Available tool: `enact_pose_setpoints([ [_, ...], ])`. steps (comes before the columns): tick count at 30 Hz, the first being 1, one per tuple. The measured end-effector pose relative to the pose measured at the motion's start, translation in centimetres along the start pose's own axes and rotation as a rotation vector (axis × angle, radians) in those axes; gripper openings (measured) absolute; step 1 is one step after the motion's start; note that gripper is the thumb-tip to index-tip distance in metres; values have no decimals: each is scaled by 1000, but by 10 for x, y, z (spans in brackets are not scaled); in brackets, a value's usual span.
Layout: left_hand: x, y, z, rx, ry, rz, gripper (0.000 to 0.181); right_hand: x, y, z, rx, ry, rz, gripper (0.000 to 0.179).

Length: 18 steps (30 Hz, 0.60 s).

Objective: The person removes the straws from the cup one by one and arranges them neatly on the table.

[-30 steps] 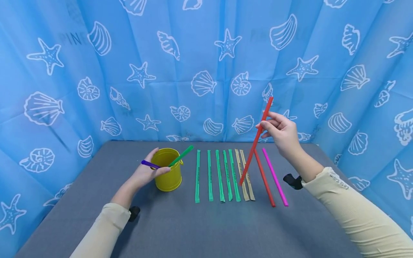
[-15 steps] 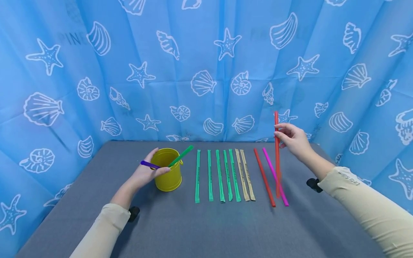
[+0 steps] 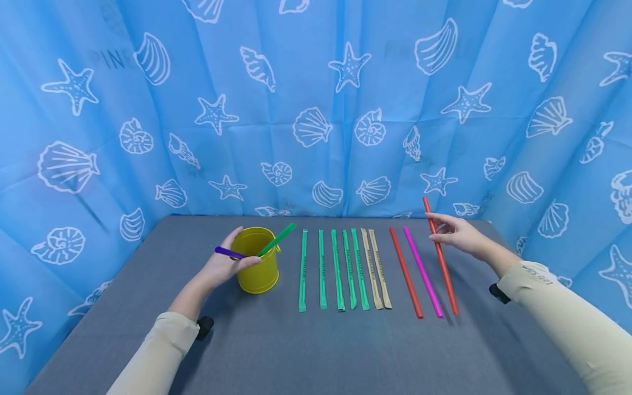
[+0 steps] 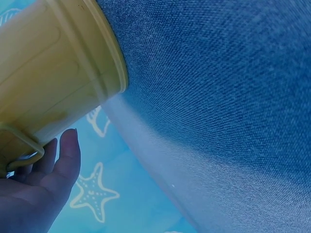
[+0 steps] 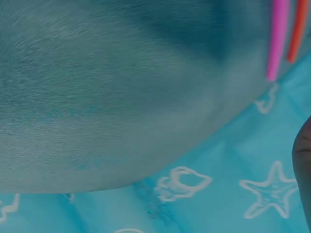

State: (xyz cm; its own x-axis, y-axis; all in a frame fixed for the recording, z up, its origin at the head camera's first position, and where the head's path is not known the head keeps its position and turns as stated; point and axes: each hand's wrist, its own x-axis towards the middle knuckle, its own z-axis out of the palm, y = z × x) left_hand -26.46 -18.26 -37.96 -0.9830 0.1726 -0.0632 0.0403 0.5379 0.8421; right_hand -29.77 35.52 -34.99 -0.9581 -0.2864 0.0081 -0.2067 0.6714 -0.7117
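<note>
My left hand [image 3: 226, 264] grips the side and rim of a yellow bucket [image 3: 260, 277], thumb across the front. A purple straw [image 3: 229, 252] and a green straw [image 3: 277, 240] stick out of its mouth. In the left wrist view the bucket [image 4: 53, 63] shows its handle, with the hand's fingers [image 4: 68, 155] close to it. My right hand [image 3: 461, 235] pinches a red straw [image 3: 443, 269] near its top; the straw leans, its lower end at or just over the table. To its left lie a magenta straw [image 3: 423, 272] and another red straw [image 3: 406, 272].
Several green-wrapped straws [image 3: 303, 271] and two brown-wrapped straws [image 3: 380, 269] lie in a row on the grey cloth-covered table [image 3: 316, 351]. A blue shell-patterned curtain [image 3: 276, 137] hangs behind and at both sides.
My right hand has carried the red straw rightward and down, from over the brown-wrapped straws, past the magenta one, to its right side. The left hand and bucket have stayed put.
</note>
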Motion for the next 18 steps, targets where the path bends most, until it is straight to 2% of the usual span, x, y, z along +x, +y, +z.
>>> enact_pose_setpoints([
  [5, 1, -2, 0, 4, 3, -9, 103, 6, 24, 6, -22, -73, -7, 65],
  [10, 1, -2, 0, 1, 2, -8, 103, 12, 44, 11, -27, -116, 31, 65],
  [18, 0, -1, 0, 18, 3, -12, 104, 24, 61, 15, -86, -158, 67, 66],
])
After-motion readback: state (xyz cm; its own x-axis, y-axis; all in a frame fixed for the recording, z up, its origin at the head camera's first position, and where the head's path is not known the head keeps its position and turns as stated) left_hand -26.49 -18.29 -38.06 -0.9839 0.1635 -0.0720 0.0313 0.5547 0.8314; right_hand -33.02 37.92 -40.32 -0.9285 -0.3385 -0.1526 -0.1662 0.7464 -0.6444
